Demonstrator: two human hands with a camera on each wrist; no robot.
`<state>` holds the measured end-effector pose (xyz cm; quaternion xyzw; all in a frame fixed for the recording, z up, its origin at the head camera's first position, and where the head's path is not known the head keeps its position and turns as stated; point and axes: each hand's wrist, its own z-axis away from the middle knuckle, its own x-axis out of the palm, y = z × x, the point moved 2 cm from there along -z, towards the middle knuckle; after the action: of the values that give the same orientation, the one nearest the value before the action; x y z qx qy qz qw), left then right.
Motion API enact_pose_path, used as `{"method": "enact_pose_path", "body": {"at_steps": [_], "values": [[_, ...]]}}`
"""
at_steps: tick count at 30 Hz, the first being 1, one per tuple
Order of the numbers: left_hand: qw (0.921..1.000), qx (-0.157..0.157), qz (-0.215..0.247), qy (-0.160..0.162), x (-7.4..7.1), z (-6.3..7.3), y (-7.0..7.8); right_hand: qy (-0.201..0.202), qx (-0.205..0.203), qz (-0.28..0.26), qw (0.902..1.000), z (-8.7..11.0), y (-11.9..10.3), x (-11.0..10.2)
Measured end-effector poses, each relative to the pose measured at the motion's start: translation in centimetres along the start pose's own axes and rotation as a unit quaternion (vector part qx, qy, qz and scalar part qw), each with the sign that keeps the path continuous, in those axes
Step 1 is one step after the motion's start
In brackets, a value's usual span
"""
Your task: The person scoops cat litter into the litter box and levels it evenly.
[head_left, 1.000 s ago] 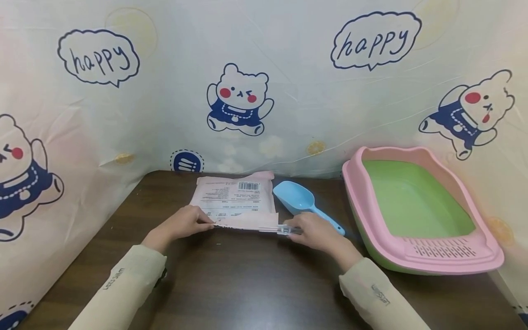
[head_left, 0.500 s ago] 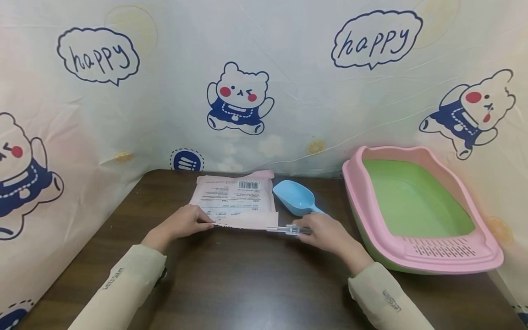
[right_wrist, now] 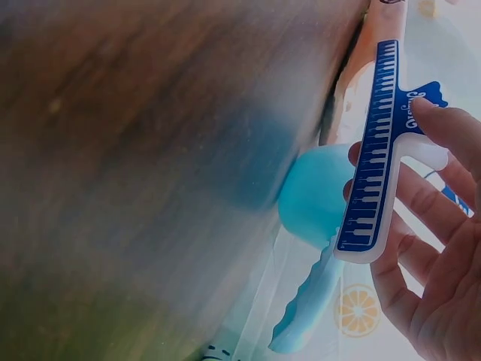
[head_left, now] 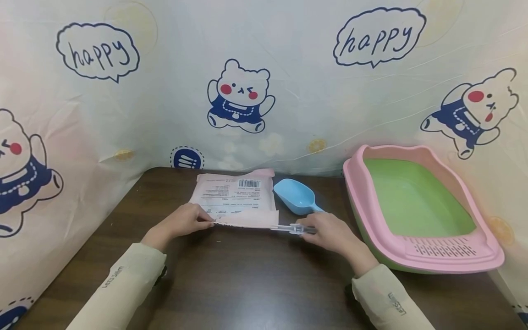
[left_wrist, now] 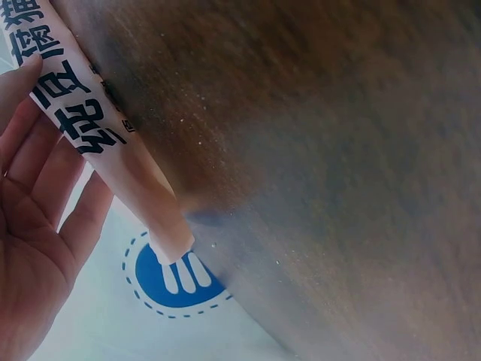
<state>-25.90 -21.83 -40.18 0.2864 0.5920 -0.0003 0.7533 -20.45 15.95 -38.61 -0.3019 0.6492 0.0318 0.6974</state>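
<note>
A pale pink printed bag [head_left: 235,195] with a barcode lies flat near the back of the table. My left hand [head_left: 185,221] pinches the left part of its folded front edge, thumb over the fold and fingers behind, as the left wrist view shows. In my right hand [head_left: 332,233] is a long bag clip [right_wrist: 373,150] with a blue piano-key print, held between thumb and fingers. Its far end overlaps the right end of the bag's folded edge. Behind that hand lies a light blue scoop [head_left: 294,197], its handle [right_wrist: 304,301] partly hidden in the head view.
A litter box with a pink rim [head_left: 353,183] and green base stands at the right of the dark wooden table [head_left: 247,279]. A cloth [head_left: 173,91] with bear prints hangs behind the table and along its sides.
My right hand has moved to the right with the bag clip, so less of the clip overlaps the bag's edge. The left hand has stayed on the fold.
</note>
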Motion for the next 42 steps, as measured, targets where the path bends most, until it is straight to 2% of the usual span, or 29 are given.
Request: {"method": "enact_pose_path", "body": {"at_steps": [9,13,21,32,42], "values": [[0.9999,0.011,-0.006,-0.003,-0.1,-0.2,0.1,0.007,0.006,0.003,1.0,0.9,0.8,-0.3],[1.0,0.006,0.0,-0.004,-0.1,-0.2,0.0,0.017,-0.006,0.0,0.9998,1.4,1.2,-0.5],[1.0,0.003,0.001,-0.003,-0.1,-0.2,0.0,0.021,0.001,-0.008,0.9997,2.2,1.5,-0.9],[0.9998,0.013,-0.013,-0.009,0.0,0.0,-0.1,-0.029,-0.017,-0.051,0.9981,3.4,0.7,-0.8],[0.9995,0.02,-0.014,-0.021,-0.1,0.2,0.3,-0.084,-0.059,-0.113,0.9883,3.6,0.2,-0.3]]}}
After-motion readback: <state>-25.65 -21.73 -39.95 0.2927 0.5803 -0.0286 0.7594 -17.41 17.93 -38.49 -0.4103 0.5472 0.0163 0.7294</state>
